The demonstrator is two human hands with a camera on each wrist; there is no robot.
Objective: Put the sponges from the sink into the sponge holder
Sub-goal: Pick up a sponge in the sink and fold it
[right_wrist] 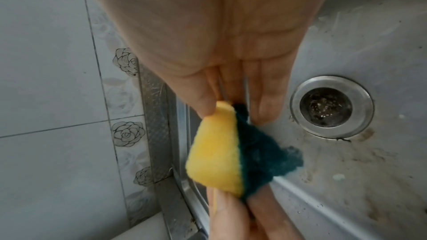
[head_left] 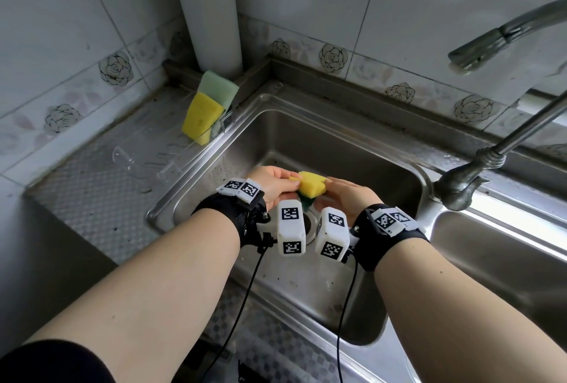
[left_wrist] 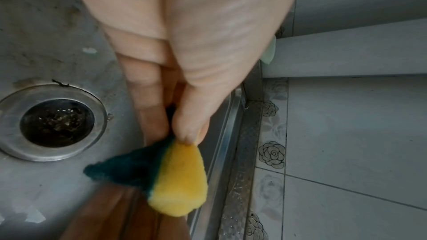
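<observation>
I am pinching the sponge (head_left: 310,187) between both hands, left hand (head_left: 271,184) and right hand (head_left: 349,195), over the sink (head_left: 362,149); its long axis is running hand to hand. The holder (head_left: 225,120) is lying up-left, nearer my left.

From head height we look forward and down into the sink basin (head_left: 337,143). Our two wrist cameras sit close, facing along each palm from opposite sides, and both share the drain (left_wrist: 56,122) (right_wrist: 325,105).
</observation>
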